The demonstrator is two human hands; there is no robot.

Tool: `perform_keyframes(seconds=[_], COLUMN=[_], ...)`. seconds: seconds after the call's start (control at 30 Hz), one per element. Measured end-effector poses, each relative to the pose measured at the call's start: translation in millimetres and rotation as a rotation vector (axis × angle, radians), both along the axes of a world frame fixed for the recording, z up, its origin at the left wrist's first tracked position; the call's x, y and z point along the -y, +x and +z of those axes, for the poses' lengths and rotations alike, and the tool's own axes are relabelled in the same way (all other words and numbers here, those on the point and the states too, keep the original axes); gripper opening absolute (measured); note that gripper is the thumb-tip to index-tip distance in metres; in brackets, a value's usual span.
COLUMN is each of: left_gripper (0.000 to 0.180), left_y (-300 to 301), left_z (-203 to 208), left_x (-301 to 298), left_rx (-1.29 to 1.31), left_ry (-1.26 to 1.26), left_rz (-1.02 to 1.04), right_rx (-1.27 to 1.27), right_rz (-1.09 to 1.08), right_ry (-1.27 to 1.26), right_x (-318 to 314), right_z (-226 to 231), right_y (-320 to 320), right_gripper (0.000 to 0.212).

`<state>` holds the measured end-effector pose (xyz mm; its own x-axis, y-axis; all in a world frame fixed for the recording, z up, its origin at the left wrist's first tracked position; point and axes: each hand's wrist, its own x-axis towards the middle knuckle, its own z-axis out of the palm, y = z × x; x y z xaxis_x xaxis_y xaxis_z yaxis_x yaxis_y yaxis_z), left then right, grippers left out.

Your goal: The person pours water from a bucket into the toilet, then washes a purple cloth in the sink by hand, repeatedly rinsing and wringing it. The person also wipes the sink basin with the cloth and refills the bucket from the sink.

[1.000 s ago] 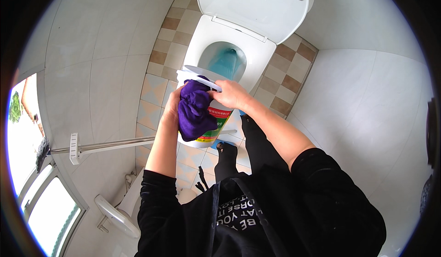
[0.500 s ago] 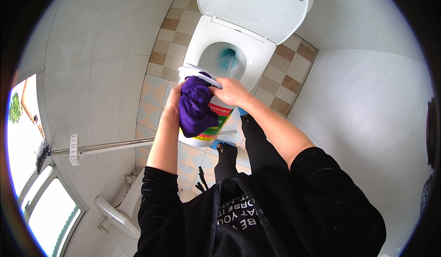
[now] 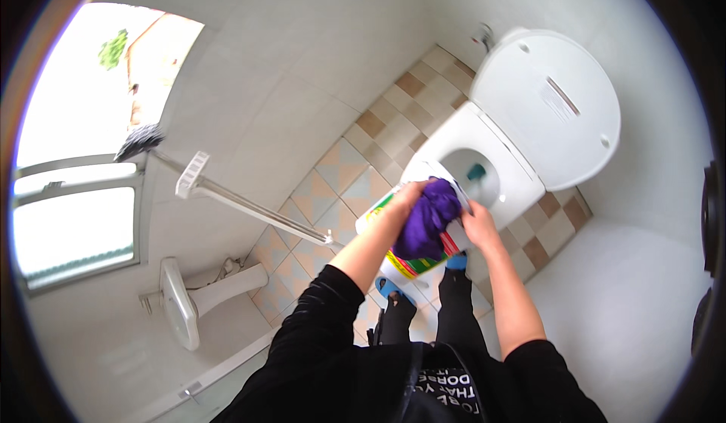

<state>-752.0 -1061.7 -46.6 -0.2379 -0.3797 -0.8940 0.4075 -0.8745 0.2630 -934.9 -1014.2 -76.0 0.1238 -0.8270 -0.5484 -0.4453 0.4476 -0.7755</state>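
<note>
A white bucket with a red, green and yellow label is held between my hands, its rim beside the toilet bowl. My left hand is closed on the bucket's rim side, against a bunched purple cloth that hangs over the bucket's near side. The cloth covers much of the label and some of my fingers. On the other side, my right hand grips the rim. A small blue-green patch of water shows at the bottom of the bowl, and the bucket's inside is hidden.
The toilet lid is raised. A long-handled mop leans between the window and the tiled floor. At the left is a pedestal sink. Blue slippers are on my feet, just below the bucket.
My view has turned, so the toilet now appears farther right. The stream that ran into the bowl no longer shows, and the blue water patch is smaller. Both hands still hold the bucket.
</note>
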Motion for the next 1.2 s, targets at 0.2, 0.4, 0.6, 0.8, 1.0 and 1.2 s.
perform_keyframes(seconds=[0.2,0.4,0.6,0.8,1.0,1.2], left_gripper=[0.025,0.026,0.025,0.026,0.027,0.041], left_y=[7,20,50,103,161,217], left_z=[-33,-20,39,103,132,155], left_x=[-5,-21,-56,-100,-167,-247], left_rx=[-0.05,-0.072,-0.177,-0.19,-0.086,-0.022], left_ry=[-0.049,-0.038,-0.072,-0.057,-0.189,-0.393], left_rz=[0.106,0.116,0.131,0.195,0.231,0.275], right_rx=[0.012,0.144,0.27,0.351,0.332,0.269], right_rz=[-0.007,-0.004,0.065,0.225,0.447,0.743], right_ry=[-0.015,-0.037,0.09,-0.129,-0.238,-0.581], right_x=[-4,-18,-32,-30,-32,-79], right_z=[-9,11,60,117,211,279], right_y=[0,7,33,66,108,179], right_gripper=[0.027,0.027,0.026,0.024,0.022,0.031])
